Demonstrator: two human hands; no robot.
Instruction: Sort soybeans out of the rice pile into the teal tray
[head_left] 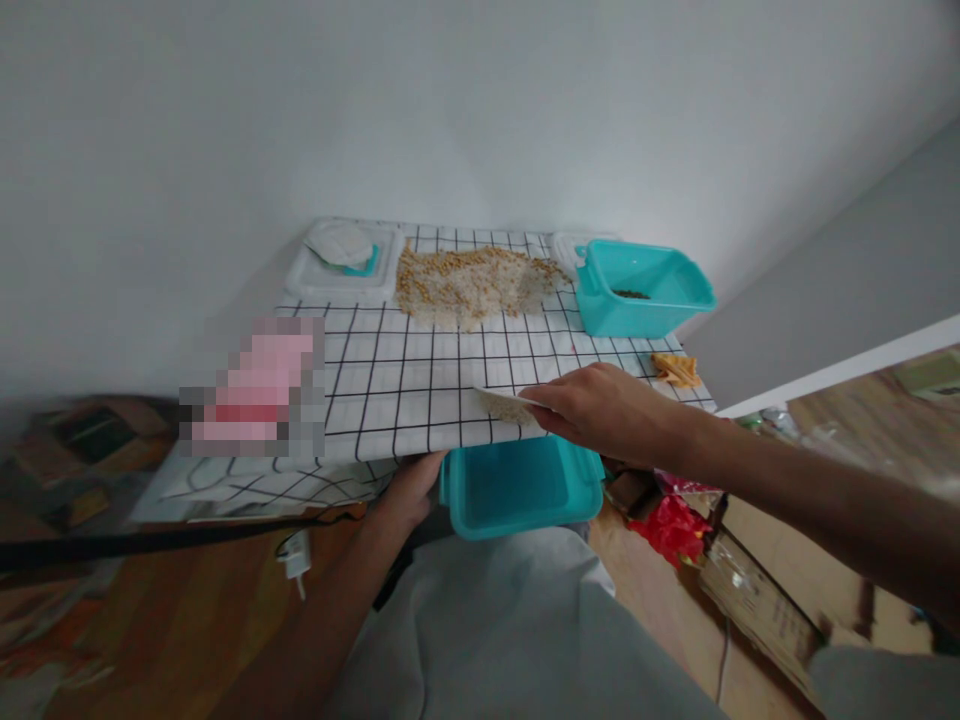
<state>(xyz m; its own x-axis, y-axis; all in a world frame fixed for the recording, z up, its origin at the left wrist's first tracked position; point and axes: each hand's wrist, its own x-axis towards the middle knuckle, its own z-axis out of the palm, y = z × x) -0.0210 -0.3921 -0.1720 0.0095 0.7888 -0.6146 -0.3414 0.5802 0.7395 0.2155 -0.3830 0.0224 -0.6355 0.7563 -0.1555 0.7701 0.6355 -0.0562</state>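
My right hand (600, 408) rests at the near edge of the table (405, 390), its fingers pinched on a small white card (506, 405) with pale grains on it. Just below that edge my left hand (409, 492) holds an empty teal tub (521, 488) by its left rim, over my lap. A heap of mixed yellow and white grains (472, 285) is spread on the checked tablecloth at the far side.
A second teal tub (641, 288) with a few dark bits stands at the far right. A clear lidded box (346, 262) sits far left. A blurred pink patch (255, 390) lies at the left. Orange scraps (676, 368) lie near the right edge.
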